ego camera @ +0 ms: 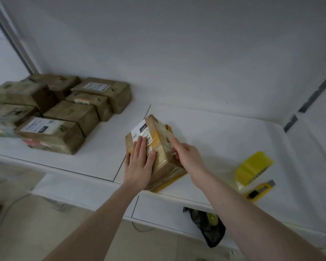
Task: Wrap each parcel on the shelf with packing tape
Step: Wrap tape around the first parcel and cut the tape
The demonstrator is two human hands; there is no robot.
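Head view: my left hand (139,162) presses flat, fingers straight, on a taped brown parcel (158,147) at the white shelf's (215,132) front edge, while my right hand (186,157) grips its right side. Its white label (139,130) shows "000"; the rest is unreadable. Stacked parcels (60,113) sit at ten o'clock; a yellow tape roll (254,166) and yellow utility knife (260,191) lie at three o'clock.

Bare forearms (no sleeves visible)

White shelf (224,129), parcels (64,110), tape roll (252,166), knife (260,191)
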